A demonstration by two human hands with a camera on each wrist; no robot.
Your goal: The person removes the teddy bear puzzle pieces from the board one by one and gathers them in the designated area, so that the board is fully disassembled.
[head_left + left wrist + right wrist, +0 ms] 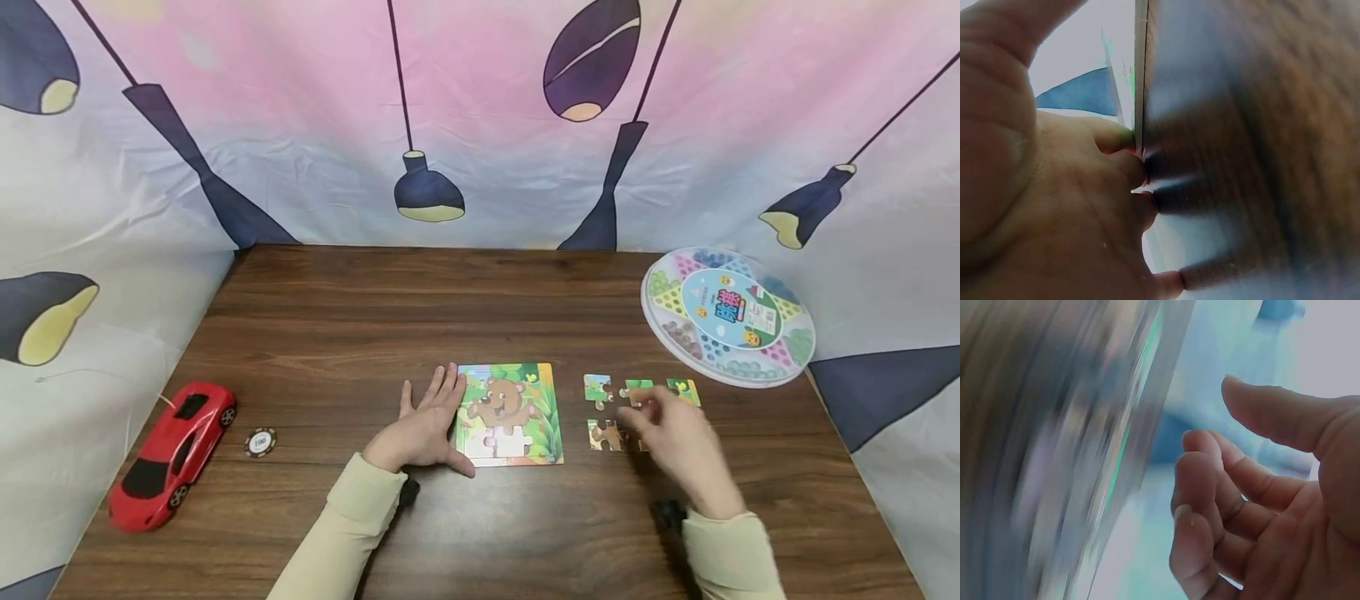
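Observation:
A square jigsaw board (556, 429) with a cartoon bear lies on the table; glare whitens its lower middle. My left hand (420, 429), fingers spread, rests at its left edge, and the left wrist view shows the fingertips against the table and the board's side. Over loose jigsaw pieces to the right hovers my right hand (686, 454), slightly blurred. In the right wrist view its fingers (1194, 487) bend loosely, thumb apart, with nothing between them. A blue-and-green piece (597, 387) and a brown one (602, 435) show left of that hand; others are partly hidden beneath it.
At the back right lies a round Chinese checkers set (731, 308) in clear packaging. A red toy car (172, 457) stands on the far left, with a poker chip (260, 442) beside it. Behind the wooden table (450, 292) hangs a lamp-patterned curtain (495, 100).

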